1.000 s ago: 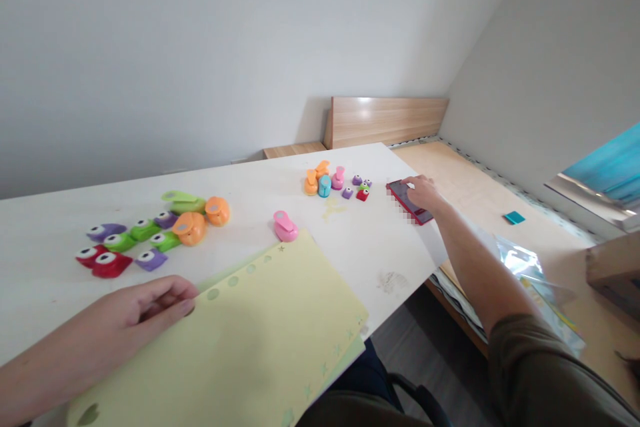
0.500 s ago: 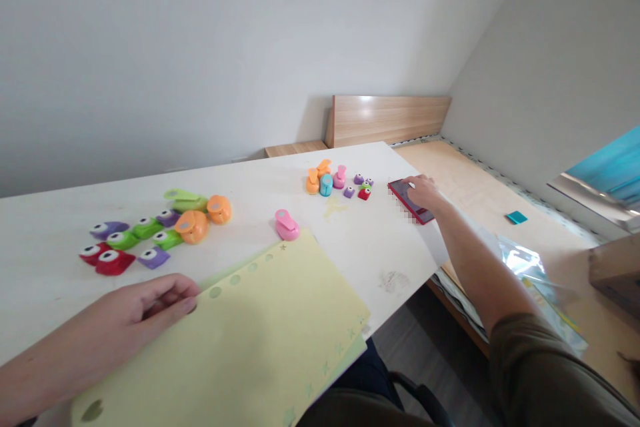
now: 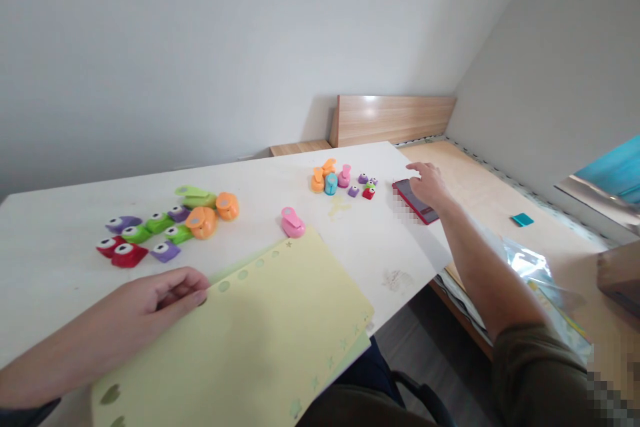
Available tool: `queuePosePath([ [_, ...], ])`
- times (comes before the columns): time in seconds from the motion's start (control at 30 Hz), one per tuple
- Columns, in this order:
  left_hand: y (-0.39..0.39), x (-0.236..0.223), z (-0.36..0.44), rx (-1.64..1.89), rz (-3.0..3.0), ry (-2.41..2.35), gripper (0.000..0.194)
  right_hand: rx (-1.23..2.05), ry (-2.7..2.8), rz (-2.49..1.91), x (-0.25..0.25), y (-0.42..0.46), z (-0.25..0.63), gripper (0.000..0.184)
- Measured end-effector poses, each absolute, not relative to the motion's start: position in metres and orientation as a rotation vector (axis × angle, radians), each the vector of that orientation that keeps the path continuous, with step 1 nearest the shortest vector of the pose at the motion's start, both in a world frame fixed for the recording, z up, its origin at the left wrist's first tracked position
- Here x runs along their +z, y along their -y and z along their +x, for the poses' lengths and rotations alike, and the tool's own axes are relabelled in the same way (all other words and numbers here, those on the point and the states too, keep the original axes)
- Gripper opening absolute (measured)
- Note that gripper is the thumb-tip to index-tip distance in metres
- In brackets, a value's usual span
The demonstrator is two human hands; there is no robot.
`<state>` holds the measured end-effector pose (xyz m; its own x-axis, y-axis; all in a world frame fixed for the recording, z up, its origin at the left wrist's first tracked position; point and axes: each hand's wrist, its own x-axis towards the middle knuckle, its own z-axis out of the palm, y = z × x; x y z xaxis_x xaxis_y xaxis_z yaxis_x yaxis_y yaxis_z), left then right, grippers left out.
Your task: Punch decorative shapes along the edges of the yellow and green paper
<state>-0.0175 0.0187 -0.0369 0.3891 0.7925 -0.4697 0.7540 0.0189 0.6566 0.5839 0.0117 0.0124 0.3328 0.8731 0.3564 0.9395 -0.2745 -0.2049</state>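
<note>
Head view: your left hand (image 3: 155, 303) lies at the lower left, fingers curled on the punched edge of the pale yellow paper (image 3: 235, 340); you cannot tell whether they pinch it. That edge runs up-right toward a pink craft punch (image 3: 293, 223). Your open right hand (image 3: 429, 185) hovers empty just above a red-cased phone (image 3: 414, 201), right of centre. More craft punches (image 3: 202, 223) sit farther off, upper left.
</note>
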Motion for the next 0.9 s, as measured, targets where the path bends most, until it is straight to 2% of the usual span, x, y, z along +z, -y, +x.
queuePosePath([
  [0.17, -0.014, -0.024, -0.016, 0.042, 1.667, -1.216, 0.043, -0.322, 1.683, -2.001, 0.043, -0.001, 0.513, 0.046],
  [0.37, -0.007, 0.000, -0.005, 0.083, 1.798, -1.240, 0.038, -0.143, 1.990, -1.608, 0.056, 0.010, 0.406, 0.040],
  [0.6, -0.002, 0.005, -0.005, 0.140, 1.787, -1.233, 0.034, 0.267, 2.263, -1.517, 0.035, -0.013, 0.326, 0.037],
  [0.9, -0.003, 0.000, -0.009, 0.184, 1.785, -1.216, 0.033, 0.365, 2.272, -1.568, 0.008, -0.032, 0.306, 0.031],
])
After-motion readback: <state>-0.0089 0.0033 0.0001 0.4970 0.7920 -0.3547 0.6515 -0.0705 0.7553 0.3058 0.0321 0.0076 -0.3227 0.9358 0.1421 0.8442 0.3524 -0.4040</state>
